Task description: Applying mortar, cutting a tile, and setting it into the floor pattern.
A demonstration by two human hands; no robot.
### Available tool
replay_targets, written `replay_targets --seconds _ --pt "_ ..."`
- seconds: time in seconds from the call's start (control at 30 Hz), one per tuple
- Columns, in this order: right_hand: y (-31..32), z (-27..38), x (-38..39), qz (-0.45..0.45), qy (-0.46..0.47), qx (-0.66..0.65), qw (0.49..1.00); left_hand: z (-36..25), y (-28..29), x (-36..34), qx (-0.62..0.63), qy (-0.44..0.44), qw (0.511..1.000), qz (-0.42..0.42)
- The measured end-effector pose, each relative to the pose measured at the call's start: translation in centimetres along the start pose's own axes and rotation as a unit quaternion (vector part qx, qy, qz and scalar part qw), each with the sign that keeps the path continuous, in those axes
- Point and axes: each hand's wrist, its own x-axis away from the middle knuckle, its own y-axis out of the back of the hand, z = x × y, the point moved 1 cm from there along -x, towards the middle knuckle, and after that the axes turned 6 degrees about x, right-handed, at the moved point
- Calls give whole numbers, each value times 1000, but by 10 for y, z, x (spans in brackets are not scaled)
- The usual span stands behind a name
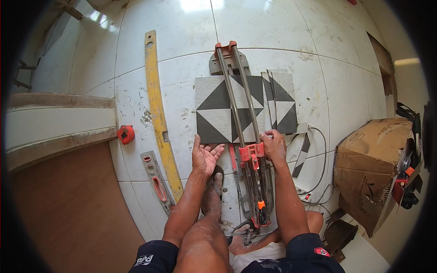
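Note:
A manual tile cutter [246, 132] with orange fittings lies on the white floor. A grey tile with dark triangles [216, 109] sits under its two rails. My left hand [205, 157] is palm up, fingers spread, at the tile's near edge by its left corner. My right hand [273, 145] rests at the tile's near right edge, beside the orange cutting head [251, 152], fingers curled on the tile's edge. The cutter's handle [261, 211] points back toward my legs.
Cut patterned tile pieces [283, 102] lie right of the cutter. A long yellow level [159, 113], a short grey level [157, 182] and a red tape measure [125, 134] lie to the left. A cardboard box [371, 164] and tools stand at right; a cable [321, 182] runs nearby.

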Motion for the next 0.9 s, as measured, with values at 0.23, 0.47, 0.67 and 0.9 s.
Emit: replay_targets --seconds 0.23,0.47,0.67,0.9 --pt "-17 -5 -16 -22 -18 -110 993 -6 7 -9 -59 -9 998 -26" --pt "-6 9 -38 -73 8 -84 994 -9 -6 -9 -132 3 989 -62" --pt "-3 11 -45 -87 0 -51 995 -11 -24 -9 -284 22 954 -97" --pt "-18 -18 -5 -27 -62 -137 988 -21 -27 -10 -439 48 894 -77"
